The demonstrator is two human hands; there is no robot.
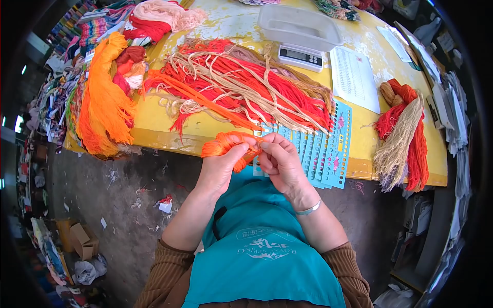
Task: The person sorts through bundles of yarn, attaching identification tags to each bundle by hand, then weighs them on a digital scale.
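An orange skein of embroidery thread [220, 143] is bunched in my left hand [231, 156], whose fingers are closed around it. My right hand [281, 160] meets it at the fingertips, thumb and forefinger pinched at the skein's end; the strand between them is too small to make out clearly. Just beyond the hands, blue-green cards with punched holes [339, 149] lie fanned at the table's front edge, partly under a long pile of red, orange and beige threads [241, 84].
Behind the pile stand a digital scale [300, 56] and a clear plastic tub [303, 31]. A printed sheet [354, 77] lies beside them. Orange hanks [105, 97] hang over the yellow table's left edge, red and beige hanks [405, 133] over its right front.
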